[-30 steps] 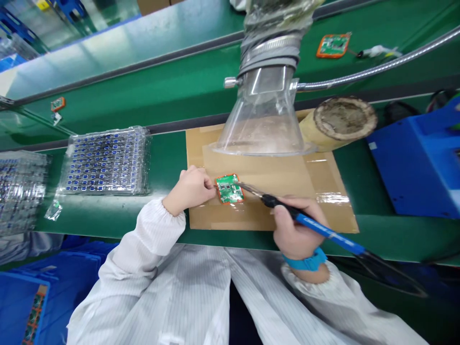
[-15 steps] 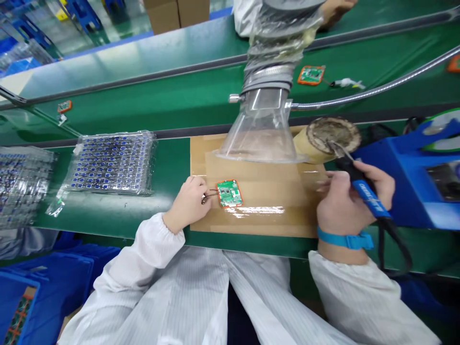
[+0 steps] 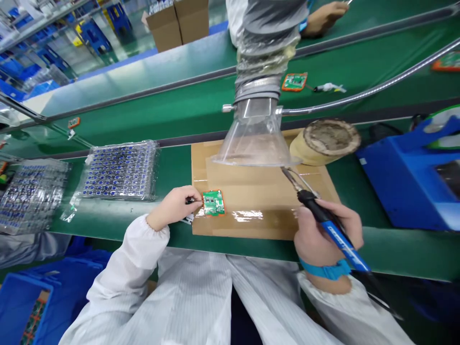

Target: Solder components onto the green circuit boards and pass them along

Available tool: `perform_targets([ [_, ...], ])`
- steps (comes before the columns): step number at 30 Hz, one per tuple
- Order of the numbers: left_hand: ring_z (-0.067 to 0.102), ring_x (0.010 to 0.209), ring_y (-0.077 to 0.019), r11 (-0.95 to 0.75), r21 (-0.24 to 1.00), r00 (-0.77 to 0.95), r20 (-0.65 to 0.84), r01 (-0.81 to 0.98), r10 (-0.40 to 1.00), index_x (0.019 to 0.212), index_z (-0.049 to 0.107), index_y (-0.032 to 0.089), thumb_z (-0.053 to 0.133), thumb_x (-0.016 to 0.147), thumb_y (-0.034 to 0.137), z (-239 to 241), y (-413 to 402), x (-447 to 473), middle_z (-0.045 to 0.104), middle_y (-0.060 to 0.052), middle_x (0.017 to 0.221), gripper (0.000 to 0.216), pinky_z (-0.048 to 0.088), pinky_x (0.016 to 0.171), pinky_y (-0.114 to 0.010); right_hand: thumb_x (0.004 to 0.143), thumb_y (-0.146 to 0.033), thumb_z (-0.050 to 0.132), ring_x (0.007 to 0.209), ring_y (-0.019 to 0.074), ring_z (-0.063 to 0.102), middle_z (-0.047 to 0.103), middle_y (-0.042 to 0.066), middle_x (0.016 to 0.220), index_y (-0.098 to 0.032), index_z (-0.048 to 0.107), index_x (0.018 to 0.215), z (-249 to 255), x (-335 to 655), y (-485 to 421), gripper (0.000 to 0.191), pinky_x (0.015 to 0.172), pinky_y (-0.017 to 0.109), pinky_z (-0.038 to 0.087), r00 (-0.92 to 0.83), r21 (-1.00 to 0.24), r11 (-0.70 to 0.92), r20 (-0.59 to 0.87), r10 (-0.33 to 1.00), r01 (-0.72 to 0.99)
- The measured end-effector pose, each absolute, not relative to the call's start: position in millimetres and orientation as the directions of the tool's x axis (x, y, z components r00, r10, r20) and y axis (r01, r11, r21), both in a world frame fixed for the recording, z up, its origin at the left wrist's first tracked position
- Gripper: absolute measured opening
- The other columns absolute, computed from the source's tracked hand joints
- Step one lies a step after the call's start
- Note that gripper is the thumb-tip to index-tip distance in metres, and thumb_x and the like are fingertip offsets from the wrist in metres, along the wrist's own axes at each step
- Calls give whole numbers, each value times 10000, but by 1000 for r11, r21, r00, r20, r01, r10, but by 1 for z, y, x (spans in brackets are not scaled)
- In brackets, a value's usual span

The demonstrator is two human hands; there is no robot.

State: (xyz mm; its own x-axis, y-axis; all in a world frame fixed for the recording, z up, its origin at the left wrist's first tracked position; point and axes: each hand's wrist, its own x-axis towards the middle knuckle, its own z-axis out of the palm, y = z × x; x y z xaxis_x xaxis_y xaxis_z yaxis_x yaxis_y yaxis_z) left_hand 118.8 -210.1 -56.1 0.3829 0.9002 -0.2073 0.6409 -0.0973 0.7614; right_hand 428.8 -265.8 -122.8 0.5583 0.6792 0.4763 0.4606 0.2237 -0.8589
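Observation:
My left hand is closed in a pinch on the thin wires at the left edge of a green circuit board with an orange border. A small dark piece shows between the fingers, and a white connector hangs below them. The board lies on a brown cardboard sheet. My right hand is wrapped round a blue and black soldering iron. Its metal tip points up and left, just below the rim of a clear fume hood, apart from the board.
A round yellowish pot with a crusted top stands behind the iron, beside a blue station. Clear trays of small blue-marked parts lie at left. Other boards sit on the green strip behind. A co-worker's hand is beyond.
My right hand has drawn the soldering iron out of the pot and moved it left over the cardboard. The left hand and board have shifted slightly left. The camera view has shifted too.

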Motion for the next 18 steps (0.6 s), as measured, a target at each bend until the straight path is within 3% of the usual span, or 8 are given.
perform_targets([
  [2, 645, 828, -149, -101, 771, 357, -171, 629, 918, 799, 699, 191, 692, 851, 176, -60, -214, 119, 720, -20, 890, 55, 484, 770, -280, 741, -288, 843, 784, 218, 710, 715, 61, 881, -192, 707, 947, -118, 420, -274, 266, 731, 359, 582, 481, -833, 268, 508, 714, 484],
  [8, 667, 857, -161, -135, 839, 336, -60, 528, 940, 821, 740, 190, 712, 870, 158, -75, -221, 116, 742, -36, 890, 66, 508, 820, -303, 893, -316, 727, 794, 201, 737, 740, 46, 939, -238, 691, 1021, -121, 380, -292, 154, 711, 333, 608, 201, -923, 241, 309, 930, 301],
  [18, 627, 865, -171, -164, 816, 341, -43, 555, 939, 800, 718, 198, 697, 883, 144, -90, -226, 111, 719, -17, 861, 101, 477, 833, -335, 873, -251, 678, 754, 187, 694, 693, 27, 885, -247, 631, 991, -115, 359, -286, 127, 659, 305, 562, 23, -858, 368, 402, 915, 358],
])
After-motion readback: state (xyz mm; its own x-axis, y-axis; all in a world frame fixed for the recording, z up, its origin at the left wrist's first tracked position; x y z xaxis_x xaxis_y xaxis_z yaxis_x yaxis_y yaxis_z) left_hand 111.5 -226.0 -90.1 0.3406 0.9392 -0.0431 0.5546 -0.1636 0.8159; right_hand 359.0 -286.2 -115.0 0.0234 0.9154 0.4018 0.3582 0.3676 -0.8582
